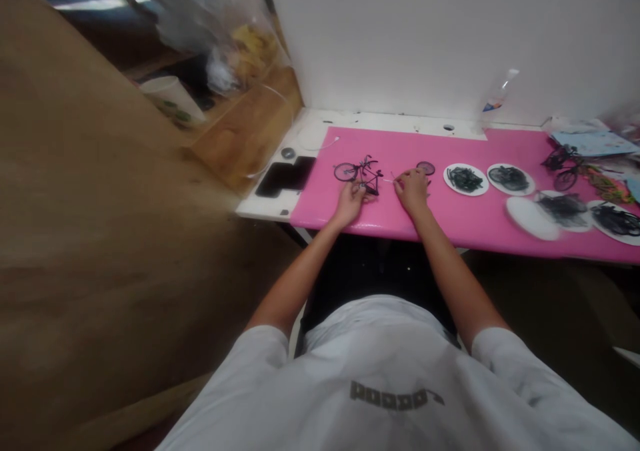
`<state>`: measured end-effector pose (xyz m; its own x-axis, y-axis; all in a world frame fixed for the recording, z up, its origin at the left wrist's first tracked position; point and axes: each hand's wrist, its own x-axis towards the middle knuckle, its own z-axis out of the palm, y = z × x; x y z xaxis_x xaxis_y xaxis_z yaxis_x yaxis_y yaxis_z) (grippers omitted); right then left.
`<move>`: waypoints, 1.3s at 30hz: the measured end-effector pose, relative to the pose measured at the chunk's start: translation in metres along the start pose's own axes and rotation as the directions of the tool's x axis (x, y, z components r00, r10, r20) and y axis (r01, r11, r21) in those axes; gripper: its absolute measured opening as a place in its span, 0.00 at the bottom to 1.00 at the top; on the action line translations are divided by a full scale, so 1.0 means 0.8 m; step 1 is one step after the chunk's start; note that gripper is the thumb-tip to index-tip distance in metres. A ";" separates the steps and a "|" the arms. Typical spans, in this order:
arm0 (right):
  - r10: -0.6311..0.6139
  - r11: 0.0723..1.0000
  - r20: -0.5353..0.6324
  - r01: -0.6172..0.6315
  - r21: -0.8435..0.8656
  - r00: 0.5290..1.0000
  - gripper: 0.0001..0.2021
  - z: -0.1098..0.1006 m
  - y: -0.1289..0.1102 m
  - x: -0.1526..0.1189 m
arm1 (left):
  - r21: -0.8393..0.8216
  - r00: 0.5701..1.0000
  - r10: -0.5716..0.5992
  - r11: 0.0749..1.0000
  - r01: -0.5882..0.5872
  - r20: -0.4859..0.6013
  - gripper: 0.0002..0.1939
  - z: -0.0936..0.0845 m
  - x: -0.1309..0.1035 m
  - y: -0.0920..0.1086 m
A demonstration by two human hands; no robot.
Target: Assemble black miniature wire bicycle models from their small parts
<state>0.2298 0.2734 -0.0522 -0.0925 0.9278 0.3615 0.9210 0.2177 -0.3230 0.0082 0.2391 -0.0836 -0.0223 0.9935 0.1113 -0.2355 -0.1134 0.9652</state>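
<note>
A small black model bicycle (361,171) lies on a pink mat (450,211), with only one wheel fitted, at its left end. My left hand (351,201) grips the frame from below. My right hand (412,189) pinches a thin pale stick-like tool (391,179) whose tip points at the frame's right side. A loose small wheel (425,167) lies on the mat just beyond my right hand.
Several white plates hold dark small parts: the nearest plate (465,179), a second plate (511,179) and more to the right. Another model bicycle (565,164) stands at the far right. A black phone (285,176) lies left of the mat. A brown board fills the left side.
</note>
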 end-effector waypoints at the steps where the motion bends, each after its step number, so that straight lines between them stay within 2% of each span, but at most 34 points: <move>1: -0.003 1.000 -0.002 0.003 0.004 1.000 0.14 0.001 0.000 0.000 | 0.003 1.000 0.004 1.000 -0.004 0.002 0.18 -0.001 0.001 -0.001; 5: 0.000 1.000 -0.007 0.000 0.009 1.000 0.13 0.006 -0.001 0.003 | -0.009 1.000 0.014 1.000 -0.014 0.000 0.15 -0.003 0.002 -0.004; 12: -0.008 0.999 -0.004 0.008 0.034 1.000 0.13 0.012 0.003 0.004 | -0.043 0.998 -0.021 0.999 0.018 -0.056 0.15 -0.004 0.005 0.000; 22: -0.061 0.993 -0.079 0.069 0.098 0.995 0.14 0.007 -0.006 -0.003 | -0.081 0.995 -0.035 0.996 0.028 -0.093 0.17 -0.004 0.007 -0.002; 26: -0.152 0.984 -0.024 0.154 0.085 0.988 0.17 0.005 -0.020 -0.005 | -0.064 0.995 -0.027 0.998 0.021 -0.094 0.17 -0.005 0.005 0.000; 30: -0.280 0.959 0.061 0.276 0.068 0.958 0.22 0.005 -0.036 -0.007 | -0.056 0.998 -0.006 0.998 0.003 -0.063 0.18 -0.007 0.004 0.001; 39: -0.356 0.934 0.225 0.345 0.087 0.907 0.30 0.013 -0.031 0.000 | -0.034 0.998 0.037 0.999 -0.039 -0.060 0.12 -0.005 0.003 -0.004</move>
<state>0.2028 0.2712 -0.0529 -0.4971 0.8322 0.2457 0.7957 0.5501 -0.2536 0.0054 0.2422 -0.0872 -0.0895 0.9872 0.1322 -0.2677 -0.1517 0.9515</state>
